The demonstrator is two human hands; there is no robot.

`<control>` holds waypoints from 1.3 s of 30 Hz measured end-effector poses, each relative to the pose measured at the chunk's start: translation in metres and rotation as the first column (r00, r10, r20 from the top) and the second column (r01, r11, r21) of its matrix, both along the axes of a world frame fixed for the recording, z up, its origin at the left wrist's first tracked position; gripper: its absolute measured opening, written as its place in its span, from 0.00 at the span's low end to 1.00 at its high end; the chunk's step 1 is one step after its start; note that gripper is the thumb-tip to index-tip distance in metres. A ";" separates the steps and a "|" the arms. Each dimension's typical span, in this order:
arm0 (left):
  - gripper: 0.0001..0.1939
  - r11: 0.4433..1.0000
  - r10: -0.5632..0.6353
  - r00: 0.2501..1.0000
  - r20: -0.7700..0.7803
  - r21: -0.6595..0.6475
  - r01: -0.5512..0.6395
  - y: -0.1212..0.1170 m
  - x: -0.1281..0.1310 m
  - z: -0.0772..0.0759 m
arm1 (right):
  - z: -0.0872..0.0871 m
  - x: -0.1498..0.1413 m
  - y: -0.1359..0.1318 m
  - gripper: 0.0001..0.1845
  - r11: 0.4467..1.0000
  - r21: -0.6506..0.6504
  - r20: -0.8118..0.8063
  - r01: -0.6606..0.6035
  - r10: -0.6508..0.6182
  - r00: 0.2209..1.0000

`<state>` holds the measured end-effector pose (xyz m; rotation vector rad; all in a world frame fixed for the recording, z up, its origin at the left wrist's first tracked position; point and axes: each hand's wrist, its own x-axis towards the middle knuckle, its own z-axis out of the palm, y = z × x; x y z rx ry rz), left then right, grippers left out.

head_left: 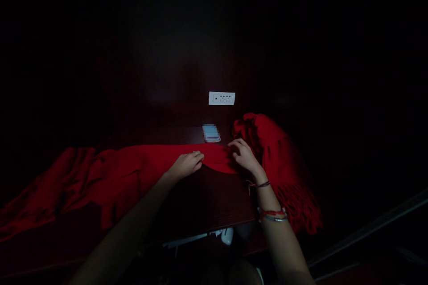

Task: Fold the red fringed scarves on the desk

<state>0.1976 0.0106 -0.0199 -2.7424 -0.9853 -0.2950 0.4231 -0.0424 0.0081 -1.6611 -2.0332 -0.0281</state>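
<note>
A long red scarf (160, 156) stretches across the dark tabletop, wrinkled towards the left. Its fringed end (297, 200) is bunched at the right, with the fabric heaped up beside my right hand. With fingers curled closed, my left hand (187, 164) grips the near edge of the scarf around its middle. My right hand (244, 155) hovers at or just over the scarf's right part, its fingers bent and apart; whether the fingertips touch the fabric is hard to tell. Bracelets circle my right wrist and forearm.
A phone (211, 133) lies just behind the scarf on the dark wooden table (217, 198). White power sockets (222, 98) sit on the back panel. Below the table's front edge is a white object (227, 236) I cannot make out. The surroundings are very dark.
</note>
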 end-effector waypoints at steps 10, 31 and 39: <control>0.07 0.998 -0.044 0.984 0.171 0.054 0.036 0.003 -0.004 -0.002 | -0.023 -0.028 -0.001 0.29 0.962 -0.013 0.231 -0.274 0.270 0.935; 0.08 0.985 -0.001 0.954 0.301 0.166 -0.051 0.003 -0.012 0.005 | -0.035 -0.047 0.005 0.10 0.930 0.318 0.529 -0.182 -0.015 0.849; 0.05 0.969 0.044 0.967 0.252 0.226 -0.103 0.003 -0.019 0.013 | -0.028 -0.024 -0.008 0.13 0.987 0.156 0.338 -0.026 -0.028 0.941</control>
